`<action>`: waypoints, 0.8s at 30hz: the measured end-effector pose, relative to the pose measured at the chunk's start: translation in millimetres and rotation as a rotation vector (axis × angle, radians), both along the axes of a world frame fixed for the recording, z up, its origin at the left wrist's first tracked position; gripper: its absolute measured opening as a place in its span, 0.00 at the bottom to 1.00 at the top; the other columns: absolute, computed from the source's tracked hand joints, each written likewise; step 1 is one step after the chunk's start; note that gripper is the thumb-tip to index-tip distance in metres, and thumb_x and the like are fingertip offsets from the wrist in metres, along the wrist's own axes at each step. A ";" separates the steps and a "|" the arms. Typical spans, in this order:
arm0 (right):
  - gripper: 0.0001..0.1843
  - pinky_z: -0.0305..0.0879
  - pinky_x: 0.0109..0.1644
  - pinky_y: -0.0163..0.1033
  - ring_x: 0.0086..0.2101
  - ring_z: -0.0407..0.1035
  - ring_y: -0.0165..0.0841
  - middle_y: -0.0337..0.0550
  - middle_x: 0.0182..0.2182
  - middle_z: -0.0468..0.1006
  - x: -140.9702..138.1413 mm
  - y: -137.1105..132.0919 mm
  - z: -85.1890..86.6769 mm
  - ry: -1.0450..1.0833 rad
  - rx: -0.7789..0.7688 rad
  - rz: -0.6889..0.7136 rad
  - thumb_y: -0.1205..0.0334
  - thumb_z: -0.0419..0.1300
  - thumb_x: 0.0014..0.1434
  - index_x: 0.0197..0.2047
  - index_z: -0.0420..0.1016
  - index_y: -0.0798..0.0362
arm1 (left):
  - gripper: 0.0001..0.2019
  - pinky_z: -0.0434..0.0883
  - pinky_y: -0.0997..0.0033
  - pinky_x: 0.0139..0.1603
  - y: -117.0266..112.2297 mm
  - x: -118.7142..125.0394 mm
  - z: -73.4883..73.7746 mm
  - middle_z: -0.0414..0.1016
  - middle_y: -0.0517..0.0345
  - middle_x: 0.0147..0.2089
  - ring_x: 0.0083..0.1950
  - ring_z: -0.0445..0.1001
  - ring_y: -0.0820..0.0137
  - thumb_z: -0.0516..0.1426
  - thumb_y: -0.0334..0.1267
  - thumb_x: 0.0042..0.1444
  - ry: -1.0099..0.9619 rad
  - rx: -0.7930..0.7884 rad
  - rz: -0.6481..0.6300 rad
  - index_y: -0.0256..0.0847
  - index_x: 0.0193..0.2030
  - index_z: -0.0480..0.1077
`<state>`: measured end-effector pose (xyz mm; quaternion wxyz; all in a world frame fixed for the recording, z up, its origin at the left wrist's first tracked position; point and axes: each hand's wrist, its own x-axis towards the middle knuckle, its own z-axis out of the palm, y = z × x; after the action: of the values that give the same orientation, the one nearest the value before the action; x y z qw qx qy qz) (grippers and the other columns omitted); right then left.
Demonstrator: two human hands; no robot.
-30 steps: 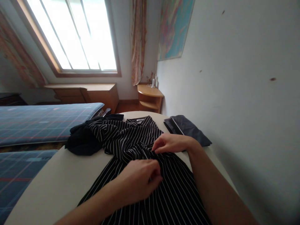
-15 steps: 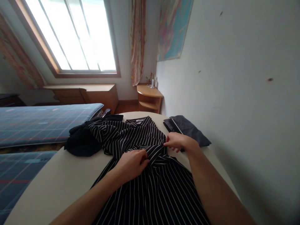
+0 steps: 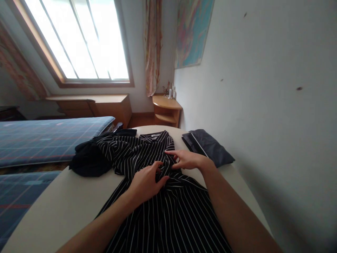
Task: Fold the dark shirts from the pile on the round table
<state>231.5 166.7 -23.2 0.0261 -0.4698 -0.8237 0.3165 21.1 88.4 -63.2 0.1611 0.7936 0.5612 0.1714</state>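
A black garment with thin white stripes (image 3: pixel 168 218) lies spread on a pale round table (image 3: pixel 65 203), its collar end towards the far side. My left hand (image 3: pixel 147 179) sits on the bunched middle of the garment, with thumb and fingers closed on a fold of the cloth. Just beyond it, my right hand (image 3: pixel 185 160) rests on the same bunched part, its index finger stretched out flat to the left. The two hands are almost touching.
A crumpled black cloth (image 3: pixel 88 161) lies at the garment's left. A folded dark grey item (image 3: pixel 207 146) sits at the table's far right by the wall. Blue plaid mattresses (image 3: pixel 47 135) lie to the left; a wooden corner shelf (image 3: pixel 165 109) stands beyond.
Both hands have moved farther up the garment towards the collar. My right hand went from pinching the cloth to lying on it with fingers stretched; the bunched fold has shifted away from me.
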 end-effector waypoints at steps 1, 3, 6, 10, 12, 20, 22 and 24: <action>0.47 0.67 0.56 0.41 0.50 0.73 0.39 0.52 0.56 0.75 -2.5 -1.6 -0.5 -0.013 0.007 0.009 0.68 0.67 0.52 0.72 0.55 0.52 | 0.21 0.70 0.63 0.42 1.4 -0.8 -1.9 0.80 0.57 0.44 0.45 0.78 0.60 0.57 0.47 0.62 0.019 -0.015 0.009 0.44 0.60 0.65; 0.49 0.63 0.61 0.42 0.57 0.69 0.41 0.53 0.61 0.71 -5.7 -4.5 -1.1 -0.048 0.029 0.015 0.74 0.64 0.50 0.73 0.53 0.51 | 0.15 0.69 0.65 0.41 4.1 -2.4 -5.6 0.80 0.57 0.43 0.45 0.78 0.60 0.57 0.45 0.62 0.058 -0.019 -0.001 0.44 0.54 0.69; 0.50 0.59 0.65 0.42 0.62 0.63 0.41 0.52 0.66 0.65 -4.3 -6.3 1.0 -0.062 0.082 0.004 0.81 0.58 0.48 0.73 0.51 0.51 | 0.05 0.67 0.67 0.40 6.7 -4.0 -9.2 0.79 0.57 0.43 0.44 0.78 0.62 0.55 0.41 0.63 0.108 0.000 -0.020 0.44 0.40 0.71; 0.48 0.58 0.65 0.40 0.62 0.64 0.39 0.50 0.66 0.65 4.6 -3.4 9.7 0.041 0.222 -0.066 0.80 0.54 0.52 0.74 0.48 0.51 | 0.05 0.65 0.69 0.37 7.7 -3.6 -6.7 0.79 0.57 0.41 0.41 0.77 0.63 0.54 0.39 0.64 0.096 0.038 0.042 0.43 0.40 0.69; 0.45 0.60 0.63 0.41 0.57 0.69 0.38 0.49 0.62 0.70 7.9 -0.8 14.4 0.106 0.330 -0.144 0.79 0.53 0.54 0.74 0.50 0.50 | 0.05 0.64 0.69 0.36 8.1 -3.3 -3.6 0.78 0.57 0.40 0.40 0.77 0.64 0.53 0.39 0.65 0.056 0.056 0.077 0.43 0.40 0.68; 0.23 0.68 0.51 0.39 0.41 0.75 0.34 0.49 0.46 0.80 0.2 6.2 22.6 0.449 0.634 -0.445 0.68 0.52 0.64 0.62 0.68 0.53 | 0.05 0.64 0.69 0.34 14.1 -8.8 1.4 0.76 0.58 0.32 0.34 0.76 0.65 0.52 0.39 0.66 -0.014 0.013 0.198 0.43 0.39 0.66; 0.21 0.69 0.50 0.38 0.41 0.75 0.33 0.49 0.46 0.80 -4.2 5.7 21.1 0.502 0.582 -0.459 0.66 0.52 0.65 0.61 0.68 0.52 | 0.05 0.67 0.67 0.36 15.8 -10.8 0.7 0.77 0.56 0.35 0.35 0.76 0.64 0.53 0.39 0.65 -0.023 0.008 0.218 0.42 0.43 0.67; 0.22 0.69 0.51 0.39 0.43 0.76 0.32 0.49 0.50 0.79 -8.2 3.9 18.2 0.516 0.457 -0.354 0.66 0.52 0.66 0.62 0.66 0.52 | 0.11 0.71 0.64 0.41 16.7 -11.9 -1.4 0.78 0.52 0.44 0.39 0.77 0.63 0.54 0.39 0.64 -0.089 0.065 0.200 0.41 0.51 0.66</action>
<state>223.3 170.6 -5.0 0.3909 -0.4917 -0.7453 0.2233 9.2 105.1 -64.6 0.1419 0.7301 0.6239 0.2398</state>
